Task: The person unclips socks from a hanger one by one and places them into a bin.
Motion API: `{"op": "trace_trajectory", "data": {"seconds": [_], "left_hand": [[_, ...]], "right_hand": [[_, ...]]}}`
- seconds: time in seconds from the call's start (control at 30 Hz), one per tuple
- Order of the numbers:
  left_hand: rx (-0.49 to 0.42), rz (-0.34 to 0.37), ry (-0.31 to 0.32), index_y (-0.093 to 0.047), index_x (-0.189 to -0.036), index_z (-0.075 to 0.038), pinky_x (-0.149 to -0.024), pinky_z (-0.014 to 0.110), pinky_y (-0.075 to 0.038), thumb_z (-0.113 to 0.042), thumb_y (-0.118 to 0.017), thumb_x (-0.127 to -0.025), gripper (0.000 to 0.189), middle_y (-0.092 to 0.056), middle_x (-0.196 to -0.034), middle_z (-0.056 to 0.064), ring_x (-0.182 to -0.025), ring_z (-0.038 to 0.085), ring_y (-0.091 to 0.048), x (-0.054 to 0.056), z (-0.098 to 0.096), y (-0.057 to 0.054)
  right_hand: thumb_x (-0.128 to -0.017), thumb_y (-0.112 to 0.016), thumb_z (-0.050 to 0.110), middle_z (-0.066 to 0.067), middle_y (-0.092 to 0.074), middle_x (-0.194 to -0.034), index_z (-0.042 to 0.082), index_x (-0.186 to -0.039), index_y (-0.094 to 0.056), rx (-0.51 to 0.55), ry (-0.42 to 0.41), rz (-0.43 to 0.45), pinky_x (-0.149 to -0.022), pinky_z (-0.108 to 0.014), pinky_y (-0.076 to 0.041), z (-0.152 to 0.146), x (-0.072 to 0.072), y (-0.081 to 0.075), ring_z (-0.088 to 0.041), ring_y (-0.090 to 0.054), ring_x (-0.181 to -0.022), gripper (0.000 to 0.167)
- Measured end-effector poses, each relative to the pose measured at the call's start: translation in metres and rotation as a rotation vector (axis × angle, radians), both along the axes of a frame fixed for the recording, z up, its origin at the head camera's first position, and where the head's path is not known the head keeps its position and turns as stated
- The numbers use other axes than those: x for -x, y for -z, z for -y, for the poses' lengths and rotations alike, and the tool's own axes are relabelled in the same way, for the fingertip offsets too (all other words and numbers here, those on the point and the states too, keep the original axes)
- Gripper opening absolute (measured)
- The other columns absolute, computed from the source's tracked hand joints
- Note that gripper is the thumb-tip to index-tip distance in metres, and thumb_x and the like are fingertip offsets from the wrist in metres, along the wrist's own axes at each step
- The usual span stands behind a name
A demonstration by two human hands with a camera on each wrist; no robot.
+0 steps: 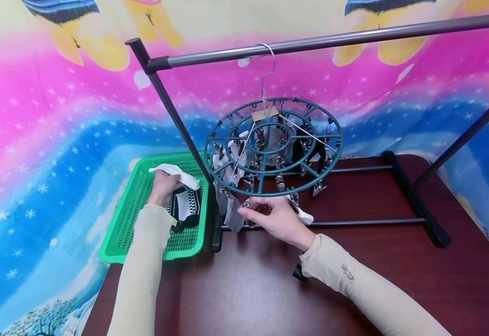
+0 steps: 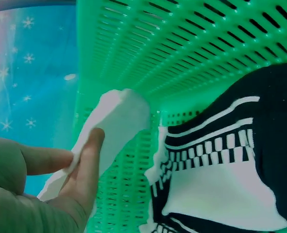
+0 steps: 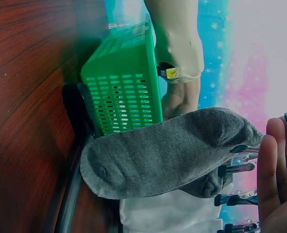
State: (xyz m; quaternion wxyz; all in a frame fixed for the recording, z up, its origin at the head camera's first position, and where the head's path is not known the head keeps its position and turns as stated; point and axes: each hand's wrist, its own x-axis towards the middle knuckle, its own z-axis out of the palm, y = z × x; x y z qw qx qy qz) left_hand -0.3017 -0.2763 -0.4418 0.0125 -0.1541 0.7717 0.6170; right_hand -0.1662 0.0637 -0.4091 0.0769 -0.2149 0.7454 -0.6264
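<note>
My left hand [image 1: 163,185] pinches a white sock [image 1: 177,175] over the green basket [image 1: 122,224]. In the left wrist view, the sock [image 2: 119,114] lies between the thumb and fingers. Black-and-white checked socks [image 2: 211,189] lie in the basket below it. At the front rim of a round green clip hanger [image 1: 261,189], my right hand [image 1: 280,219] pinches a metal clip [image 1: 247,204] between thumb and fingertips. A grey sock [image 3: 158,155] hangs from clips close to the right fingers [image 3: 277,165]. Whether the pinched clip holds anything is unclear.
The hanger hooks on the rail of a dark metal rack [image 1: 311,43]. White socks [image 1: 232,161] and a black item [image 1: 307,144] hang from its clips. The rack's foot [image 1: 416,200] and lower bars stand on the brown table [image 1: 244,289]. A printed cloth [image 1: 59,154] hangs behind.
</note>
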Motion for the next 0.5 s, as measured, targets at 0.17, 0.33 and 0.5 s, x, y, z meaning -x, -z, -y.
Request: {"op": "trace_trajectory", "data": {"seconds": [0.17,0.33,0.5], "left_hand": [[0.057,0.115,-0.002,-0.027,-0.155,0.010,-0.110,0.045,-0.050,0.008,-0.042,-0.101,0.056,-0.041,-0.152,0.032,-0.137,0.043,-0.052,-0.0032,0.0024,0.0075],[0.128,0.174,0.041,-0.003,-0.159,0.012,-0.108,0.044,-0.051,0.008,-0.039,-0.099,0.070,-0.031,-0.156,0.037,-0.137,0.045,-0.051,-0.0045,-0.0003,0.0107],[0.280,0.213,0.003,0.034,-0.155,-0.003,-0.099,0.046,-0.057,0.006,-0.044,-0.097,0.098,-0.042,-0.148,0.039,-0.110,0.039,-0.068,-0.0037,0.0002,0.0105]], "right_hand": [[-0.098,-0.074,0.033,-0.011,-0.076,-0.096,0.014,-0.106,-0.079,-0.011,-0.002,0.036,-0.080,-0.044,-0.063,-0.0008,-0.0024,0.0009,-0.024,-0.070,-0.086,0.022],[-0.098,-0.073,0.032,-0.011,-0.076,-0.094,0.011,-0.105,-0.079,0.000,-0.003,0.031,-0.078,-0.037,-0.063,-0.0018,-0.0031,0.0013,-0.022,-0.070,-0.084,0.022],[-0.097,-0.074,0.030,-0.006,-0.075,-0.092,0.011,-0.105,-0.079,0.017,-0.007,0.022,-0.079,-0.044,-0.063,-0.0007,-0.0016,0.0006,-0.022,-0.071,-0.084,0.021]]}}
